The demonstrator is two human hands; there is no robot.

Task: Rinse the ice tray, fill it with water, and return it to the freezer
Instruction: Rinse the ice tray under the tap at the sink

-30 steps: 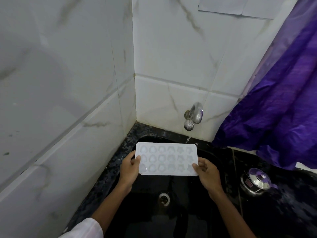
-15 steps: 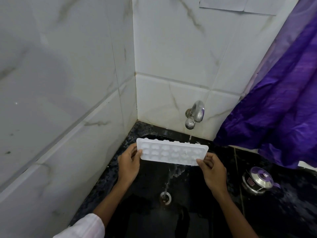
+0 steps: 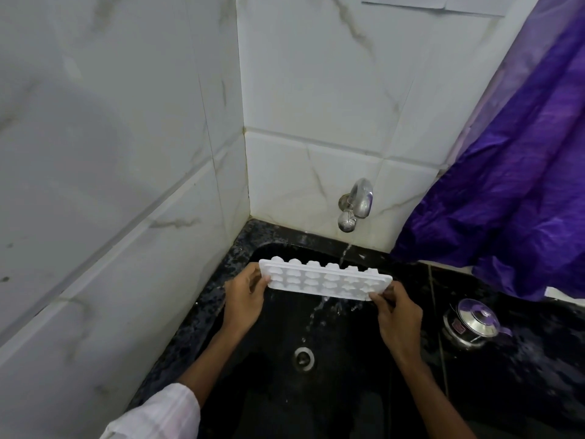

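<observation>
I hold a white ice tray (image 3: 326, 281) over the black sink (image 3: 278, 391), tipped so its bumpy underside faces me. My left hand (image 3: 245, 299) grips its left end and my right hand (image 3: 397, 315) grips its right end. A chrome tap (image 3: 356, 204) on the tiled wall runs a thin stream onto the tray's far right part. Water spills off the tray's lower edge toward the drain (image 3: 304, 359).
White marble-look tiles close in the left and back. A purple curtain (image 3: 512, 185) hangs at the right. A small steel pot with a lid (image 3: 473, 323) stands on the black counter (image 3: 522, 375) right of the sink.
The tray has tipped from cups facing me to underside facing me and moved up under the tap. Water now pours off it into the sink.
</observation>
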